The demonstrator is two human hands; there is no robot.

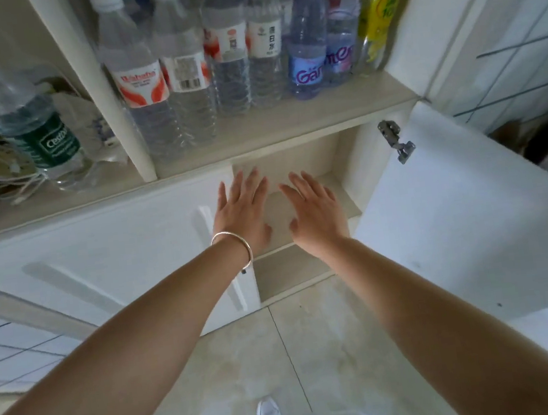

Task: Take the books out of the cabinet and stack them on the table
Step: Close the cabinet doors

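Books are not visible anywhere; the open cabinet (299, 169) compartment shows only bare pale shelves where they might lie, perhaps deeper in or hidden behind both hands. Left hand (243, 211), silver bangle (232, 248) at the wrist, and right hand (314, 211) reach side by side into the opening, fingers straight and spread, holding nothing. Cabinet door (473, 210) hangs open to the right. Water bottles (179, 63) crowd the shelf above. Judging by the task, books should feel stiff and fairly heavy, best clasped by both side edges
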